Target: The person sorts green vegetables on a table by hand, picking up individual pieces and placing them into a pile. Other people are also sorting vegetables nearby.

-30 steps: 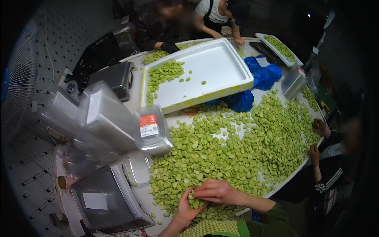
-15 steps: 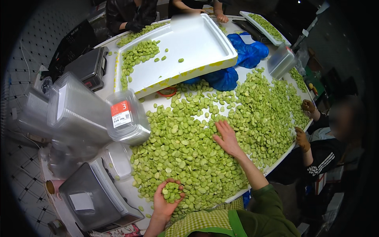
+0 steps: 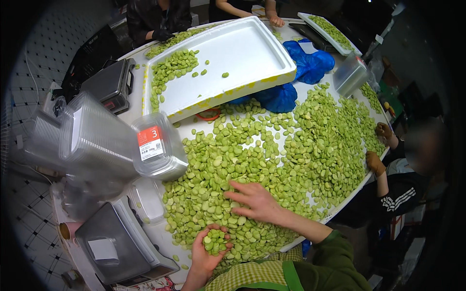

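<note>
A broad heap of shelled green broad beans [image 3: 272, 169] spreads over the white table in front of me. My left hand [image 3: 208, 250], palm up at the heap's near left edge, is cupped round a small handful of broad beans [image 3: 215, 241]. Over the middle of the heap, my right hand [image 3: 255, 201] reaches leftward with its fingers spread, just touching or barely above the beans. I see nothing held in it. Left of the heap lies a clear plastic tub [image 3: 147, 199], close to a stack of clear lidded tubs with a red and white label [image 3: 151, 143].
Tall stacks of clear containers [image 3: 97, 136] and two scales [image 3: 109, 82] [image 3: 119, 247] line the left side. A white foam tray [image 3: 233, 53] holding some beans stands at the back, beside blue plastic bags [image 3: 310, 63]. Other people's gloved hands [image 3: 374, 162] work at the right edge.
My right hand has swept left and toward me across the heap, drawing nearer my left hand. A thinner patch of beans shows where it was. My left hand stays cupped round its beans.
</note>
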A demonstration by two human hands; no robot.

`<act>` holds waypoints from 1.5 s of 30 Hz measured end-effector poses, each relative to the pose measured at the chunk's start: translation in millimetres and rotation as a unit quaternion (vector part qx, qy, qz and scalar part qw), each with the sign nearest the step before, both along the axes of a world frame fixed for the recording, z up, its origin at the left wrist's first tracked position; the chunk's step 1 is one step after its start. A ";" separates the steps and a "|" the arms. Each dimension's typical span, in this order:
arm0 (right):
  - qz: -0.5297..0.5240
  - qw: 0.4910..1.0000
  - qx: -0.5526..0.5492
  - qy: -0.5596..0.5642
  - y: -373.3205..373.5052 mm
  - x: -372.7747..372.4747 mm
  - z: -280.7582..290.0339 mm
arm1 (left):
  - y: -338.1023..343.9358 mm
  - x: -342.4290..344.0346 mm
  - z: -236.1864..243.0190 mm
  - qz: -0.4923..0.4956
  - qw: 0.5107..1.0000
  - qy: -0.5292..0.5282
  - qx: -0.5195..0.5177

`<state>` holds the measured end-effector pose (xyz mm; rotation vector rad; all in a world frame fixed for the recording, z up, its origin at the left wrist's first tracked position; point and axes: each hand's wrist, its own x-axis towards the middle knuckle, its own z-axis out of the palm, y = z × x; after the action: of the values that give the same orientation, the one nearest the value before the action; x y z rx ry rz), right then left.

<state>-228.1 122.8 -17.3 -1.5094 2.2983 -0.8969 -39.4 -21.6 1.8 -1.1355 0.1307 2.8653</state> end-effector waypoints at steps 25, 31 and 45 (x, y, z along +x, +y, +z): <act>-0.255 0.966 0.014 0.033 27.7 -138.3 -71.9 | -3.0 0.0 -0.5 0.008 1.000 0.012 0.001; -0.271 0.952 -0.045 -0.136 27.9 -118.9 -39.3 | -8.7 2.9 -3.8 0.024 1.000 -0.004 -0.002; -0.034 0.997 0.005 0.071 -10.2 -70.1 -43.9 | -5.5 -0.7 -3.8 0.014 1.000 0.018 0.000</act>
<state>-298.2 112.6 -61.2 -1.5447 2.4637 -0.8188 -40.1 -27.2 -2.0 -1.0954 0.1178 2.9121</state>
